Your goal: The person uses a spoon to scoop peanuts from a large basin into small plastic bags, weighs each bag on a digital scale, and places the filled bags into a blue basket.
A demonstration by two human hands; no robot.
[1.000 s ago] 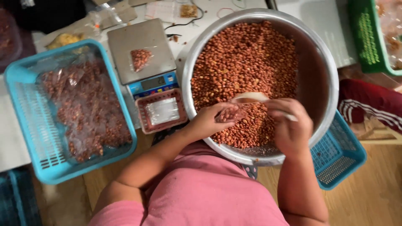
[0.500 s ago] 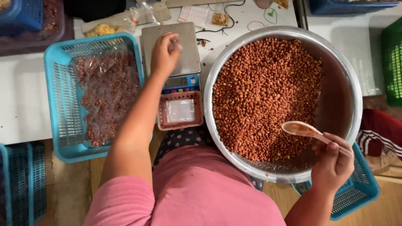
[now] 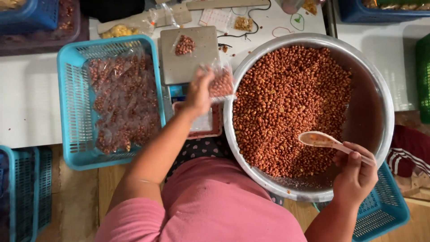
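Note:
My left hand (image 3: 198, 92) holds a small clear bag of red-brown peanuts (image 3: 221, 83) between the scale and the bowl's left rim. A grey kitchen scale (image 3: 188, 56) lies behind it with a small pile of peanuts (image 3: 184, 45) on its plate. My right hand (image 3: 356, 172) grips the handle of a pale plastic spoon (image 3: 319, 139), whose empty scoop hovers over the peanuts (image 3: 291, 103) in the large metal bowl (image 3: 378, 96), near the front right.
A light blue basket (image 3: 67, 103) at the left holds several filled peanut bags (image 3: 123, 101). A small red tray (image 3: 210, 127) sits under my left wrist. Blue baskets (image 3: 385, 208) stand at the lower right and far left, a green crate (image 3: 422, 76) at the right edge.
My left hand has left the scale plate and now holds a filled bag near the bowl's rim. A pile of peanuts is on the scale. My right hand still holds the spoon.

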